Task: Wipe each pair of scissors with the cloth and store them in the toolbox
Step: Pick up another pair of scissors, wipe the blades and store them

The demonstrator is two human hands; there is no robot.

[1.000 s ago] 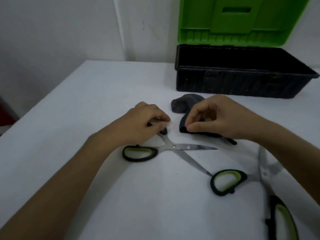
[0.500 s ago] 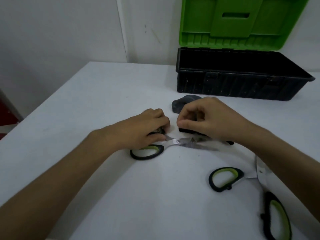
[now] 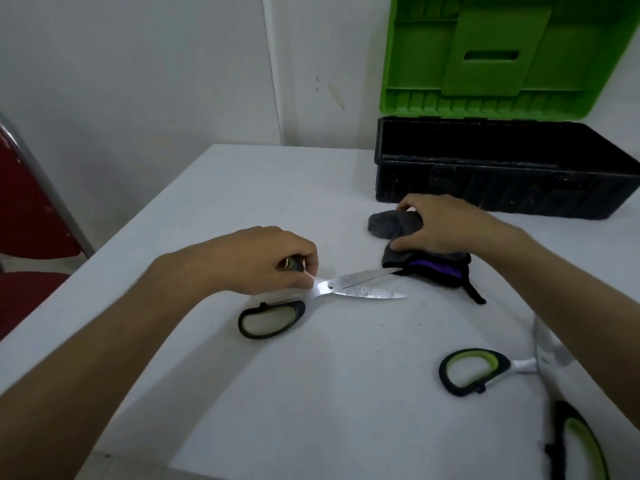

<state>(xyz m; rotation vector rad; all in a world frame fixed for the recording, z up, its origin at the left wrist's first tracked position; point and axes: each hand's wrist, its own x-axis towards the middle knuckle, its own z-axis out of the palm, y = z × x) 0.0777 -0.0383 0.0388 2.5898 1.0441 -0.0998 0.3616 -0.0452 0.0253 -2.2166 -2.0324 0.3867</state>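
A: The left hand [image 3: 277,261] is pinching the upper handle of the scissors [image 3: 332,289], whose blades are lying slightly parted on the table [image 3: 221,195]. The right hand [image 3: 440,226] is pressing down, fingers curled, on the cloth [image 3: 429,265], just beside the upper blade tip.

B: So how should the wiping be going?

A: I'd be keeping the handle pinned, gathering the cloth into a pad, and drawing it from the pivot out toward the tips along the flats, never across the edge. The toolbox [image 3: 502,188] is sitting open at the back, so storing looks easy.

B: And the second scissors [image 3: 485,370]?

A: They're waiting at the near right, partly under the forearm.

B: Any brand showing?

A: The lower blade is carrying faint markings, too blurred to read. Nothing legible elsewhere.
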